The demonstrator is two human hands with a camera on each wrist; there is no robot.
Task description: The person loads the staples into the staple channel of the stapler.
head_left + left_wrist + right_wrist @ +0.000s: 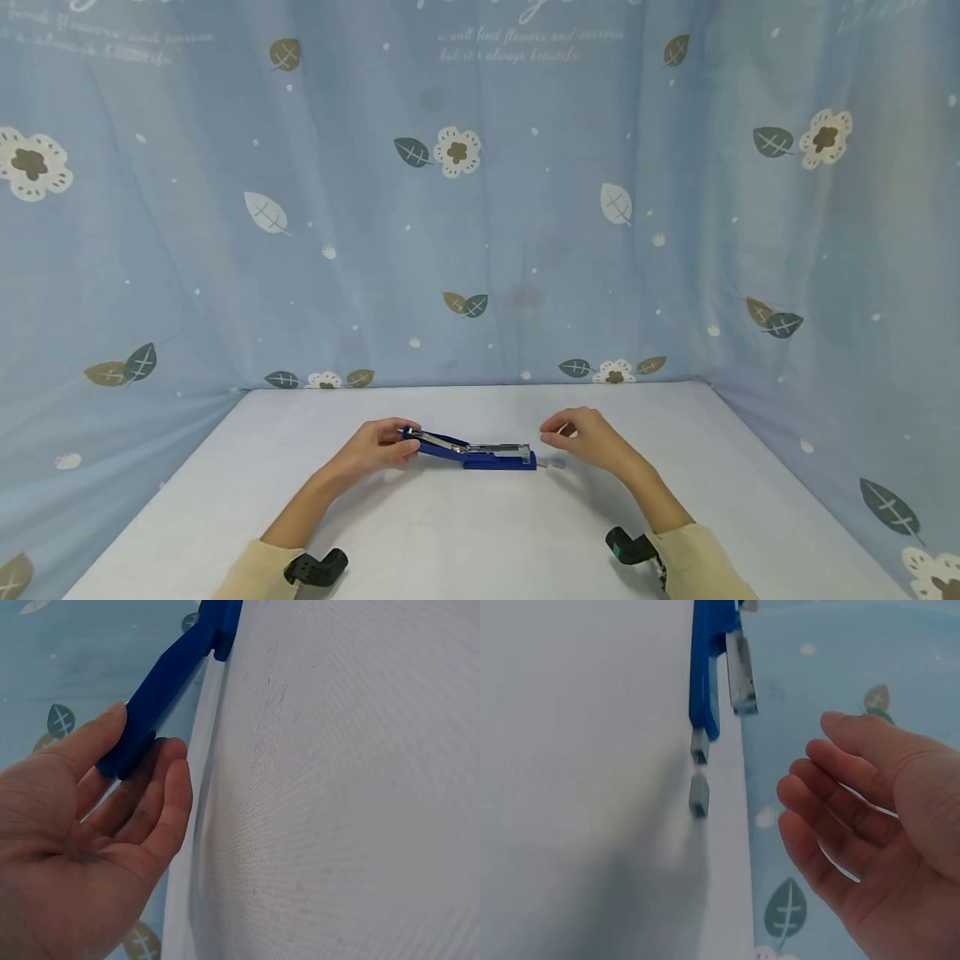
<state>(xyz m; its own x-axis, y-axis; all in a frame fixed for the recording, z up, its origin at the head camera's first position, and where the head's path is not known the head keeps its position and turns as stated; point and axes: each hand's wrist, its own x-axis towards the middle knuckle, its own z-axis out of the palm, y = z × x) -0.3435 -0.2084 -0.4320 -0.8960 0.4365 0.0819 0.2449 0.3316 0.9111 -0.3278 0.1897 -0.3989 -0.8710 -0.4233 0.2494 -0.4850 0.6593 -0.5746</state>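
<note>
A blue stapler (pixel 499 464) stands on the white table, swung wide open, its top arm tilted up to the left and its metal staple channel exposed. My left hand (pixel 375 447) pinches the far end of the top arm between thumb and fingers; the left wrist view shows the thumb on the blue arm (pixel 161 694). Off the stapler's right end my right hand (pixel 592 439) hovers with loosely bent fingers, touching nothing. Two small grey staple strips (pixel 699 796) lie on the table by that end, one close against the base and one slightly apart.
The white table (pixel 480 533) runs back to a blue curtain (pixel 480 217) printed with leaves and flowers, which also closes off both sides. A black wrist camera (pixel 317 568) sits on the left forearm and another (pixel 630 547) on the right.
</note>
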